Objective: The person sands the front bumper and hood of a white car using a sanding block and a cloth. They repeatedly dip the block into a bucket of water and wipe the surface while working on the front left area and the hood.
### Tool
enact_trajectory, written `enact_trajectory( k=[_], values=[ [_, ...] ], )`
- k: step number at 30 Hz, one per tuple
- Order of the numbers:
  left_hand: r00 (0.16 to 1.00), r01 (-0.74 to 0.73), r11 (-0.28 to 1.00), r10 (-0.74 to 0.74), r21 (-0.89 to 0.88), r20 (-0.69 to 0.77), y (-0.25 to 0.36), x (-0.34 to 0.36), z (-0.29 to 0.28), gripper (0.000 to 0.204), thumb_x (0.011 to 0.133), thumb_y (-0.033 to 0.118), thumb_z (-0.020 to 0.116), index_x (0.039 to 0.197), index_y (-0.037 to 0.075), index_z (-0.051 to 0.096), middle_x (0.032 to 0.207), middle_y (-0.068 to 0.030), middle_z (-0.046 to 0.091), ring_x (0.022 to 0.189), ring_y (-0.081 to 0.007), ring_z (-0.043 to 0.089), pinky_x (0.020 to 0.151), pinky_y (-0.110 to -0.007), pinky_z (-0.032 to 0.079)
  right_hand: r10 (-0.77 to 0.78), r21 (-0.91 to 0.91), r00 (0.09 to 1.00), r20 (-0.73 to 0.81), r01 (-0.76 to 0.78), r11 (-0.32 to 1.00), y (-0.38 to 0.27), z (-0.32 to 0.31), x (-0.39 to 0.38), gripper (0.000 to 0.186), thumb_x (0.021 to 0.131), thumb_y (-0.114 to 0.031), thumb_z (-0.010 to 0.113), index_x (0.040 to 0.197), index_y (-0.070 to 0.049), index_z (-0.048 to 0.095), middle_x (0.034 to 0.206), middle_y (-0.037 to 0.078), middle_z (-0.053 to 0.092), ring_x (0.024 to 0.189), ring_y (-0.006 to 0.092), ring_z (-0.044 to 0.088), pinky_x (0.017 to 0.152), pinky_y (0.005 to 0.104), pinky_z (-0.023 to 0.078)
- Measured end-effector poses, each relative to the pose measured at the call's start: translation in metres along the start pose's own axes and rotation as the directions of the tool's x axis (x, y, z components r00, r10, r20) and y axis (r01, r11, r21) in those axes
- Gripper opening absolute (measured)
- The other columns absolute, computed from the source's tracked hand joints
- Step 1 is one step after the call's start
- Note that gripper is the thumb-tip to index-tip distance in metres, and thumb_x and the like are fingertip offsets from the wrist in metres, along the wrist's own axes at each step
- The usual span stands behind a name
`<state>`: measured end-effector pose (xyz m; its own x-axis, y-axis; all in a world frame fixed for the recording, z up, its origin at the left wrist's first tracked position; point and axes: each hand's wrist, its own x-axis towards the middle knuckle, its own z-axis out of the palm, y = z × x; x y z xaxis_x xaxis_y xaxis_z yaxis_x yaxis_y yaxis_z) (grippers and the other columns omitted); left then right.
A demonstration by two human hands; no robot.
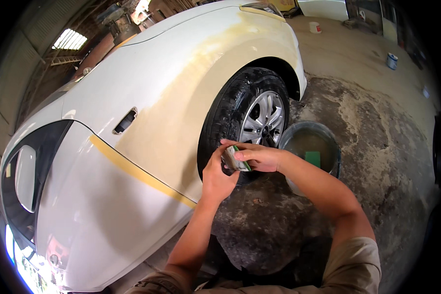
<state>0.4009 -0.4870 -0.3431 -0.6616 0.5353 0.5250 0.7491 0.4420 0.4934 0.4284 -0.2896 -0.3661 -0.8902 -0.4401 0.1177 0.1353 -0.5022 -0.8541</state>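
Observation:
In front of the tyre I hold a small flat sanding block (235, 160), with a green edge and a whitish-grey, smeared face. My left hand (218, 176) grips it from the left, its fingers closed along the side. My right hand (263, 159) closes on it from the right, thumb across the face; the fingers underneath are partly hidden. Beyond my hands is a white car's front fender (169, 125), with a cream-yellow dulled area around the wheel arch. To the right of my hands, a bucket (330, 131) of murky water has a green rectangular block (312, 158) in it.
The wet black tyre and silver wheel (267, 117) stand close beyond my hands. Yellow masking tape (137, 169) runs along the door edge. A rectangular opening (126, 120) is in the fender. A white tub (315, 27) and a blue can (392, 61) stand on the stained concrete floor (377, 132).

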Motion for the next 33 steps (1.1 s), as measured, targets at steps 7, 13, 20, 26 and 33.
enact_trajectory(
  k=[7,13,20,26,33],
  values=[
    [0.999,-0.051,0.999,0.051,0.016,0.002,-0.004,-0.004,0.003,0.077,0.073,0.01,0.089,0.142,0.004,0.054,0.131,-0.0227,0.068,0.118,-0.0399,0.069,0.099,-0.044,0.057,-0.019,0.011,1.0,0.007,0.019,1.0,0.006,-0.002,-0.002,0.108,0.088,-0.047,0.084,0.171,-0.017,0.022,0.157,0.01,0.045,0.143,0.0257,0.048,0.117,0.0423,0.038],
    [1.0,-0.003,1.0,0.003,-0.026,-0.006,-0.005,-0.003,0.012,0.077,0.072,0.012,0.091,0.14,0.006,0.055,0.127,-0.0214,0.07,0.117,-0.0371,0.07,0.1,-0.042,0.057,0.012,0.0,1.0,-0.012,-0.012,1.0,0.001,0.0,-0.012,0.096,0.098,-0.052,0.073,0.17,-0.015,0.022,0.16,0.009,0.043,0.148,0.0229,0.042,0.12,0.0424,0.035],
    [0.982,0.169,0.905,-0.12,-0.391,0.147,-0.014,0.01,0.028,0.084,0.064,0.003,0.093,0.14,-0.002,0.057,0.127,-0.0142,0.071,0.12,-0.0245,0.069,0.107,-0.04,0.052,-0.269,-0.224,0.952,-0.145,0.233,0.946,0.0,-0.012,-0.012,0.092,0.104,-0.068,0.049,0.166,-0.005,0.028,0.167,0.007,0.036,0.153,0.0202,0.033,0.127,0.0399,0.025],
    [0.913,0.397,0.633,-0.197,-0.665,0.357,0.007,0.035,0.067,0.087,0.064,-0.009,0.089,0.143,-0.005,0.052,0.134,-0.0164,0.067,0.124,-0.0261,0.066,0.108,-0.039,0.052,-0.398,-0.358,0.864,-0.307,0.282,0.89,-0.015,-0.035,-0.034,0.058,0.107,-0.027,0.064,0.153,0.005,0.049,0.138,0.008,0.067,0.125,0.0148,0.061,0.111,0.0342,0.047],
    [0.835,0.229,0.899,0.015,-0.372,0.55,0.004,0.063,0.155,0.104,0.071,0.031,0.098,0.152,-0.003,0.041,0.137,-0.0176,0.062,0.13,-0.0304,0.059,0.109,-0.04,0.046,-0.475,-0.54,0.581,-0.661,0.071,0.839,-0.021,-0.095,-0.069,0.058,0.104,-0.037,0.07,0.137,0.009,0.063,0.121,0.01,0.073,0.109,0.0143,0.064,0.101,0.0343,0.05]
  ],
)
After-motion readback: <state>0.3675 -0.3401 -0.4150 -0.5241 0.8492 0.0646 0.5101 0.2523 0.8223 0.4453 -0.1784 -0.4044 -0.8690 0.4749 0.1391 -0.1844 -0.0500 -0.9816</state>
